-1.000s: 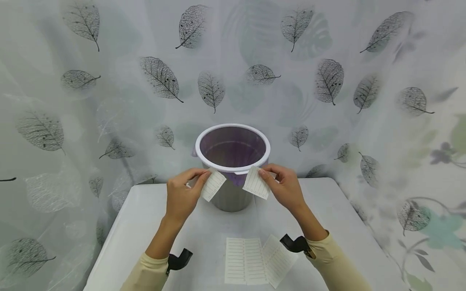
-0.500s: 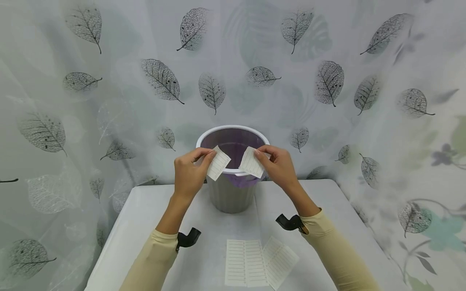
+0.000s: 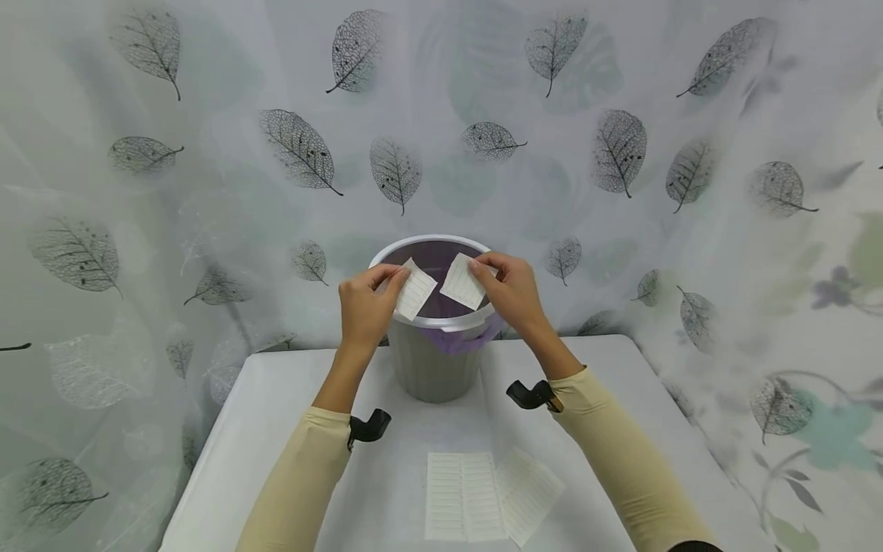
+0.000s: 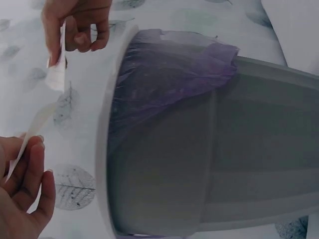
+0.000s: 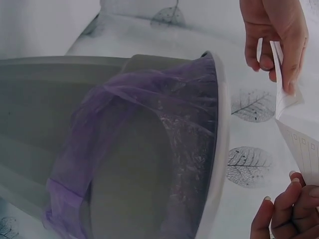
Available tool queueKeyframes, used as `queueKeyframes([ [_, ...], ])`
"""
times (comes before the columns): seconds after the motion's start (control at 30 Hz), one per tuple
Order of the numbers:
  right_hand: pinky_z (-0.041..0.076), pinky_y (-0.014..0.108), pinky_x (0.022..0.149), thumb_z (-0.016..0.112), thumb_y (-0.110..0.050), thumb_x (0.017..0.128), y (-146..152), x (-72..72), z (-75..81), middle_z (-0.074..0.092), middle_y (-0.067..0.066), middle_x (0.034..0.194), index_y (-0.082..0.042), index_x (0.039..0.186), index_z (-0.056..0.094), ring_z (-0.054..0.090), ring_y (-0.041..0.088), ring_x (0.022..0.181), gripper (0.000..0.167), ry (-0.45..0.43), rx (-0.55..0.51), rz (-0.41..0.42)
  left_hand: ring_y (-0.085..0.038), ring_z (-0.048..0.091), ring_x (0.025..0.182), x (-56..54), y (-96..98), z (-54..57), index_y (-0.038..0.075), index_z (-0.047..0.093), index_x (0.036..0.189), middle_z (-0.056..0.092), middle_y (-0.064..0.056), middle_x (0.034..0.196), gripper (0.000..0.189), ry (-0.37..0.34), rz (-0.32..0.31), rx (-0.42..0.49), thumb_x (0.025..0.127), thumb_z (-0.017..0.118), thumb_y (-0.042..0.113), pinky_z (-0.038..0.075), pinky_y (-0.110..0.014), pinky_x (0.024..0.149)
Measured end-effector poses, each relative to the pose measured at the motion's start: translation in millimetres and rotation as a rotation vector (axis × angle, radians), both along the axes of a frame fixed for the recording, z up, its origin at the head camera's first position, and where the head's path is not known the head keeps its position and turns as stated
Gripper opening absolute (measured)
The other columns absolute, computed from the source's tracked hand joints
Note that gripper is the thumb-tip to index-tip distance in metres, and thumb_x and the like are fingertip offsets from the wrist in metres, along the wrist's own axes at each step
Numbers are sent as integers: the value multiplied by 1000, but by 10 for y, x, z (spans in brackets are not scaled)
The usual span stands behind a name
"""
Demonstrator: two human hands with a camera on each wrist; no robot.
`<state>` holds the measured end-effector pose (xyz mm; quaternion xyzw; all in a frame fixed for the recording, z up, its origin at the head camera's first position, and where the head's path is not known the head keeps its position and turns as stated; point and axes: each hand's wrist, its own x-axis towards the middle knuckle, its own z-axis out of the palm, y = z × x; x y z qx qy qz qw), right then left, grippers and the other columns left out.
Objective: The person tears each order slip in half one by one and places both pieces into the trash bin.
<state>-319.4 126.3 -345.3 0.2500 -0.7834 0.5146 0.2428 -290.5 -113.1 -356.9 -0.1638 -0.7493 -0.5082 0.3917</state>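
My left hand pinches a small torn lined paper piece between thumb and fingers. On the other side, my right hand pinches a second lined piece, printed with small boxes along one edge. Both pieces overlap the mouth of a grey trash bin in the head view, with a gap between them. A white rim tops the bin, and a purple plastic bag lines it and folds over the outside. The left wrist view shows both papers above the rim.
Printed paper sheets lie on the white table in front of the bin: a creased one and a tilted one beside it. A leaf-patterned curtain hangs close behind the bin.
Both hands have moved up and forward, carrying the paper pieces from in front of the bin to over its mouth. The hands have also come slightly closer together.
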Motion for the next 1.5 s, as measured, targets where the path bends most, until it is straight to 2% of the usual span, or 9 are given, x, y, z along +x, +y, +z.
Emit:
queueKeyframes([
  [0.2, 31, 26, 45, 70, -17, 102, -90, -123, 5, 67, 5, 77, -2, 98, 79, 38, 12, 48, 18, 6, 38, -35, -26, 75, 93, -154, 51, -47, -1, 81, 95, 78, -10, 91, 16, -28, 22, -22, 96, 78, 14, 57, -37, 87],
  [0.47, 35, 27, 48, 69, -17, 101, -132, -228, -46, 73, 9, 89, -2, 99, 78, 40, 12, 49, 18, 49, 135, -71, -26, 75, 89, -321, 84, -154, -1, 81, 98, 78, -11, 94, 17, -87, 84, -56, 97, 77, 15, 58, -38, 82],
  [0.57, 36, 29, 47, 69, -16, 102, -134, -250, -88, 73, 8, 83, -2, 100, 78, 42, 14, 48, 17, 76, 171, -63, -27, 75, 90, -363, 77, -214, 0, 82, 100, 78, -11, 96, 18, -118, 107, -76, 98, 77, 17, 58, -38, 81],
  [0.7, 39, 33, 47, 68, -19, 103, -153, -238, -139, 71, 4, 77, -4, 101, 78, 46, 16, 49, 18, 75, 223, -61, -30, 75, 91, -395, 67, -295, 0, 82, 103, 78, -12, 98, 20, -122, 139, -128, 99, 76, 19, 58, -41, 82],
  [0.87, 45, 37, 54, 69, -22, 102, -186, -232, -172, 72, 5, 80, -6, 100, 79, 55, 18, 58, 18, 67, 310, -85, -32, 76, 92, -399, 68, -346, 2, 82, 103, 78, -11, 98, 18, -89, 179, -199, 97, 77, 18, 59, -44, 80],
  [1.1, 49, 40, 60, 71, -23, 101, -205, -205, -235, 72, 4, 83, -8, 101, 80, 59, 20, 68, 17, 25, 394, -118, -30, 76, 87, -357, 84, -373, 3, 83, 103, 78, -11, 95, 19, -90, 177, -270, 97, 77, 20, 59, -44, 77],
  [1.3, 50, 40, 64, 72, -23, 101, -184, -188, -283, 70, 2, 81, -8, 100, 79, 60, 19, 71, 17, 7, 390, -114, -27, 75, 81, -301, 79, -372, 1, 82, 105, 78, -11, 93, 21, -81, 144, -300, 97, 78, 21, 59, -42, 74],
  [1.5, 53, 39, 66, 71, -20, 102, -132, -147, -306, 72, 2, 82, -6, 100, 78, 65, 17, 71, 15, 55, 293, -54, -25, 74, 78, -216, 28, -354, -1, 81, 104, 78, -11, 91, 20, -10, 101, -294, 96, 78, 18, 59, -41, 73],
])
